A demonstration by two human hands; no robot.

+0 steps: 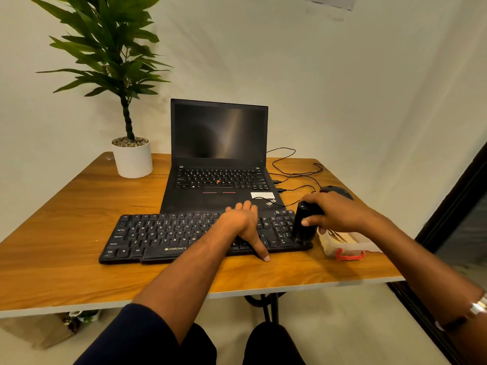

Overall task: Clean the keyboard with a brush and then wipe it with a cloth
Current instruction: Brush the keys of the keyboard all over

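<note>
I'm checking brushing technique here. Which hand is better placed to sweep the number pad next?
The right hand: it already grips the black brush, bristles down on the black keyboard's right end. The left hand lies flat mid-keyboard, steadying it.

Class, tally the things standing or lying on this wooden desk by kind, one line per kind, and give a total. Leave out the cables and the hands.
Keyboard: 1
Laptop: 1
Mouse: 1
Potted plant: 1
Brush, gripped in the right hand: 1
Clear plastic box with a red clasp: 1
Total: 6
</note>
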